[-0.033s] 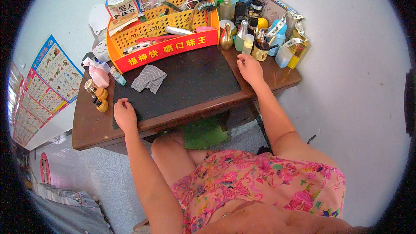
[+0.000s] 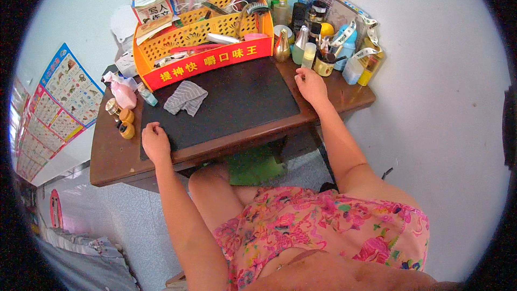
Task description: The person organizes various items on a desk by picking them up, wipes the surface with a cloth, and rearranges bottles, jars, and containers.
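Observation:
My left hand (image 2: 156,141) rests on the near left edge of the black desk mat (image 2: 237,105), fingers loosely curled in and no object showing in them. At the mat's right side, on the brown desk (image 2: 339,99), lies my right hand (image 2: 311,86). Its fingers are also curled, with nothing visible inside. Just beyond them stands a small bottle with a pale yellow cap (image 2: 308,55); whether the fingertips touch it I cannot tell. A crumpled grey striped cloth (image 2: 184,97) lies on the mat, farther from me than my left hand.
A yellow perforated basket with a red front (image 2: 210,64) stands at the back, full of small items. Bottles, a gold bottle (image 2: 281,47) and a brush cup (image 2: 323,67) crowd the right. A pink spray bottle (image 2: 124,95) and small jars (image 2: 127,130) stand left.

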The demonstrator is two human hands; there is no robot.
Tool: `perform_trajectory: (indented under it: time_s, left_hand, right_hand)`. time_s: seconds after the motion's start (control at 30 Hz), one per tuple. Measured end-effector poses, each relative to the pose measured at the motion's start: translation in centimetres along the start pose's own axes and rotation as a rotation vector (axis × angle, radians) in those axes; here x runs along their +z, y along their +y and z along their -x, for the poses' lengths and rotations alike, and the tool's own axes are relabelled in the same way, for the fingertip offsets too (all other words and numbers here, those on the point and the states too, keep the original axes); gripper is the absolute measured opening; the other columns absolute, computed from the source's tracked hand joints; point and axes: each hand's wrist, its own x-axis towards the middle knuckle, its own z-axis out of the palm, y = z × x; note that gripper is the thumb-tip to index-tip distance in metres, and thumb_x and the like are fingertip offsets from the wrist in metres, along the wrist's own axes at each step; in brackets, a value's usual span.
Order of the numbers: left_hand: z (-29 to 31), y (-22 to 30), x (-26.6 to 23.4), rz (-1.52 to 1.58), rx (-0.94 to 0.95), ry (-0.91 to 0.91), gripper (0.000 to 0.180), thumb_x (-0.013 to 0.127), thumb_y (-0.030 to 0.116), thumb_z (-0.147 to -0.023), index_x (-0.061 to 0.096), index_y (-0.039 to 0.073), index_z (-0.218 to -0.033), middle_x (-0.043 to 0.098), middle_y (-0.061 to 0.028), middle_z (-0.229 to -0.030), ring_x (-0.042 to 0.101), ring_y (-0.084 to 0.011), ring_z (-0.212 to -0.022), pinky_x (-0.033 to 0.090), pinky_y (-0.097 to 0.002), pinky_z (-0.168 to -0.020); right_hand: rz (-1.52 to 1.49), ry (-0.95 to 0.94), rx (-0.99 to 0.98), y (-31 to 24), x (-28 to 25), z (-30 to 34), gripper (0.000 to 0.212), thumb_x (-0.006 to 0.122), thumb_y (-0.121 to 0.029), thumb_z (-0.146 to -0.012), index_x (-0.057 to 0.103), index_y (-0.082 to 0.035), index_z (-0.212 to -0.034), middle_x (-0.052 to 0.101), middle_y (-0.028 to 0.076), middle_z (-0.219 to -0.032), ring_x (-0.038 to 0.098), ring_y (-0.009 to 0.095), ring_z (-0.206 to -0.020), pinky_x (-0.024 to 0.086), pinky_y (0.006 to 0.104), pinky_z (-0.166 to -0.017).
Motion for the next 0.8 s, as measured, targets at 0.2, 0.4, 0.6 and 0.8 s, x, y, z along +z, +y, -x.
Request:
perform_trajectory:
  time_s: [0.2,0.4,0.6,0.8]
  left_hand:
    - [0.0,-0.3,0.7,-0.014,0.025,0.013,0.016,0.061,0.013,-0.093,0.07,0.004,-0.102,0.066,-0.0157,-0.095,0.064,-0.0348,-0.093,0.051,-0.0447,-0.083]
    - [0.3,-0.3,0.4,0.02,0.001,0.014,0.019,0.061,0.015,-0.092,0.072,0.003,-0.102,0.07,-0.0179,-0.099,0.066,-0.037,-0.096,0.052,-0.0458,-0.086]
    - [0.4,-0.1,0.9,0.048,-0.026,0.059,0.021,0.059,0.014,-0.091,0.076,0.006,-0.099,0.073,-0.0187,-0.103,0.067,-0.038,-0.103,0.054,-0.048,-0.091]
    - [1.6,0.2,-0.4,-0.017,-0.041,0.055,0.011,0.063,0.012,-0.091,0.071,0.005,-0.095,0.067,-0.0164,-0.098,0.063,-0.0363,-0.099,0.052,-0.0478,-0.087]
  right_hand:
    - [-0.013,-0.032,0.101,0.9,0.3,-0.8,0.04,0.068,-0.031,-0.091,0.066,-0.006,-0.122,0.071,0.015,-0.116,0.067,0.036,-0.106,0.054,0.0466,-0.092]
    - [-0.005,-0.087,0.066,0.9,1.1,-1.8,0.043,0.068,-0.034,-0.093,0.066,-0.005,-0.125,0.072,0.015,-0.114,0.068,0.036,-0.107,0.054,0.0462,-0.093]
    - [-0.243,-0.143,-0.134,-3.4,0.2,0.9,0.036,0.069,-0.025,-0.094,0.067,-0.003,-0.123,0.074,0.014,-0.108,0.071,0.026,-0.098,0.055,0.0366,-0.089]
    - [-0.474,-0.485,-0.465,-17.5,5.6,0.6,0.031,0.069,-0.021,-0.096,0.068,-0.005,-0.122,0.073,0.013,-0.107,0.071,0.022,-0.094,0.055,0.0337,-0.085]
